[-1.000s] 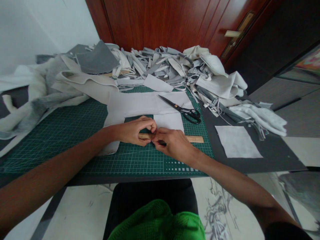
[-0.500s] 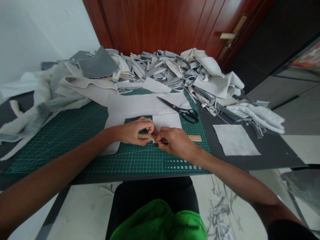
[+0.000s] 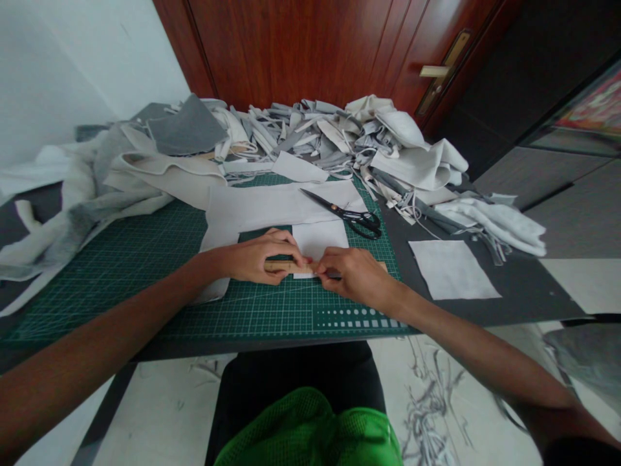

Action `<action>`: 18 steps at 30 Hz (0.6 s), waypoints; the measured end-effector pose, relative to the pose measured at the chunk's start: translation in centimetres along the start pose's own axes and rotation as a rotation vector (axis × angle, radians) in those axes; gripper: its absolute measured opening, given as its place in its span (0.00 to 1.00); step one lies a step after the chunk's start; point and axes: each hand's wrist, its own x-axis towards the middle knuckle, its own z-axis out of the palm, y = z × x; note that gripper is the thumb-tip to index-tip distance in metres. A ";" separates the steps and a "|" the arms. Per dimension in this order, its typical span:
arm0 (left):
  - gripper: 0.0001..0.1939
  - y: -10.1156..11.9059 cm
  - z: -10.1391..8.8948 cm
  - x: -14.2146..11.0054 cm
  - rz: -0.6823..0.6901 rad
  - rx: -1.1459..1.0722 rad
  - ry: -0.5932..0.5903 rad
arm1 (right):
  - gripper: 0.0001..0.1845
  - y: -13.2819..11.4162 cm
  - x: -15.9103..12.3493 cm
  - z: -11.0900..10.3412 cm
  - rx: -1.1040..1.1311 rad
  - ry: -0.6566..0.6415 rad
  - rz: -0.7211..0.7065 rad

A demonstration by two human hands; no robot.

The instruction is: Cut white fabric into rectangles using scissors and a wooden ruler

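My left hand (image 3: 257,257) rests on a thin wooden ruler (image 3: 291,266), its fingers pinching and pressing the ruler down. The ruler lies across a white fabric rectangle (image 3: 317,239) on a green cutting mat (image 3: 121,285). My right hand (image 3: 356,277) grips a dark pen (image 3: 334,276), whose tip sits at the ruler's lower edge and hides under my fingers. A long pale fabric strip (image 3: 276,208) lies beyond my hands, with black-handled scissors (image 3: 350,215) resting on it.
A heap of grey and off-white fabric offcuts (image 3: 315,133) rises behind the mat against a wooden door (image 3: 291,52). To the right, a white fabric square (image 3: 451,270) lies on a dark grey board (image 3: 533,298). The table's front edge (image 3: 272,344) runs near my lap.
My right hand and the pen have slid rightward along the ruler. The ruler and my left hand stay nearly in place, with a slight shift from head movement.
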 end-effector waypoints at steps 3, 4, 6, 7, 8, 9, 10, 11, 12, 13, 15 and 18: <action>0.18 -0.1 0.0 0.1 0.023 -0.003 -0.010 | 0.08 0.1 -0.1 -0.1 0.003 0.003 -0.004; 0.17 -0.1 0.0 0.2 0.029 -0.001 -0.017 | 0.08 0.1 -0.1 -0.1 0.000 0.007 -0.006; 0.15 -0.1 0.0 0.3 0.037 0.001 -0.032 | 0.08 0.1 -0.2 -0.1 -0.012 0.013 -0.005; 0.14 0.0 0.0 0.3 0.040 0.000 -0.039 | 0.08 0.1 -0.2 -0.1 -0.019 0.015 -0.004; 0.13 0.0 0.0 0.4 0.043 -0.004 -0.042 | 0.08 0.2 -0.2 -0.1 -0.026 0.017 -0.003; 0.13 0.1 -0.1 0.4 0.048 -0.009 -0.040 | 0.08 0.2 -0.3 -0.2 -0.030 0.019 -0.004; 0.13 0.1 -0.1 0.4 0.054 -0.015 -0.035 | 0.08 0.2 -0.3 -0.2 -0.033 0.020 -0.005; 0.13 0.2 -0.1 0.4 0.060 -0.020 -0.032 | 0.08 0.2 -0.3 -0.2 -0.034 0.020 -0.006; 0.13 0.2 -0.1 0.4 0.062 -0.022 -0.031 | 0.08 0.2 -0.4 -0.2 -0.034 0.020 -0.005; 0.13 0.2 -0.1 0.4 0.063 -0.022 -0.033 | 0.08 0.2 -0.4 -0.2 -0.035 0.020 -0.005; 0.12 0.2 -0.1 0.4 0.057 -0.017 -0.044 | 0.08 0.2 -0.4 -0.3 -0.039 0.022 -0.002; 0.12 0.2 0.0 0.4 0.047 -0.019 -0.051 | 0.07 0.3 -0.5 -0.3 -0.047 0.021 0.000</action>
